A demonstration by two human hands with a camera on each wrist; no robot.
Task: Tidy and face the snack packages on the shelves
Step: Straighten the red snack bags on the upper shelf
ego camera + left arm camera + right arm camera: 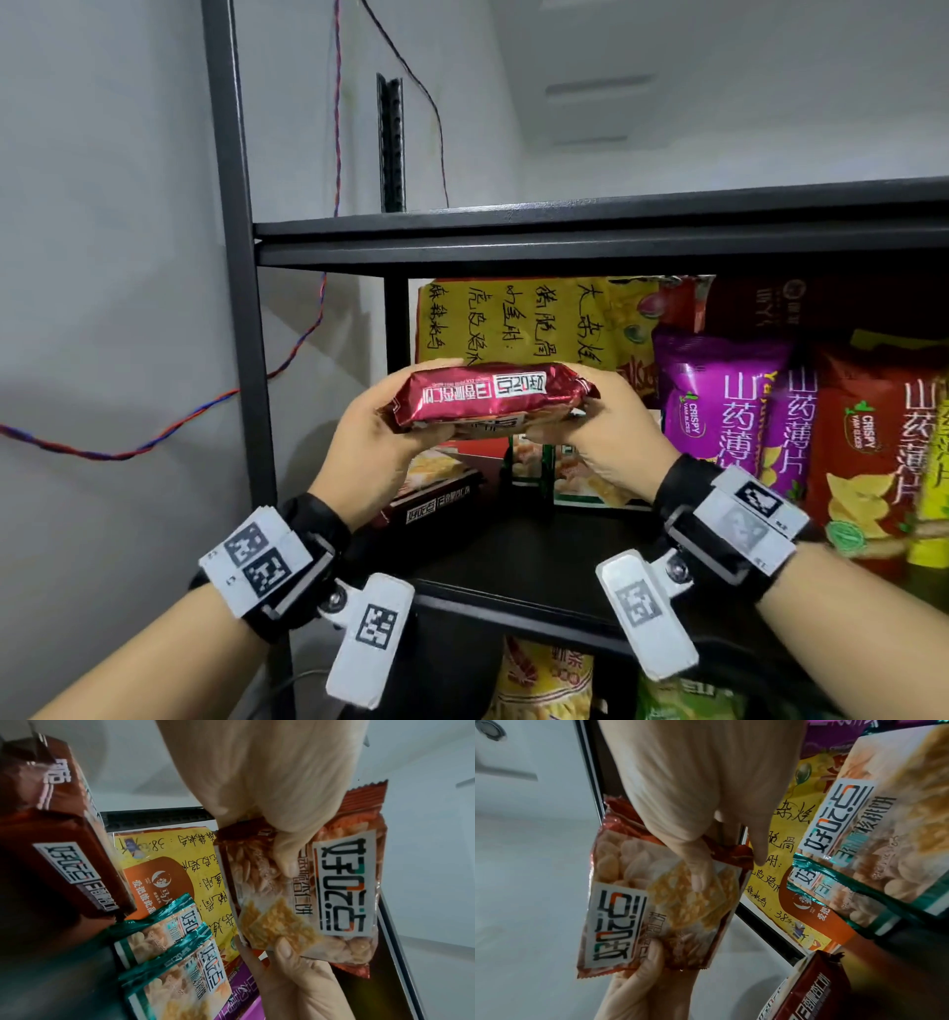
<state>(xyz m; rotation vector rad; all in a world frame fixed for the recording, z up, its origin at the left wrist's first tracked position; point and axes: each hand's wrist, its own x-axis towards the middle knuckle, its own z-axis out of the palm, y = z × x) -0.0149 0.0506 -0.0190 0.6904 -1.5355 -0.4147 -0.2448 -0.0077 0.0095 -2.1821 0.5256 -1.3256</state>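
A red foil biscuit package (493, 398) is held level in the air in front of the middle shelf, its label upside down in the head view. My left hand (400, 416) grips its left end and my right hand (590, 411) grips its right end. In the left wrist view a thumb presses the package (342, 888) face with its biscuit picture; the right wrist view shows the same package (628, 912) pinched at both ends. A second red package (436, 496) lies on the shelf below my hands, with two green packages (575, 475) standing beside it.
The black metal shelf (539, 560) has bare board in front. A yellow bag with handwriting (513, 318) stands at the back. Purple (719, 406) and red (873, 452) yam crisp bags fill the right. More snack bags (544, 678) sit on the shelf below. A wire (205, 411) hangs on the left wall.
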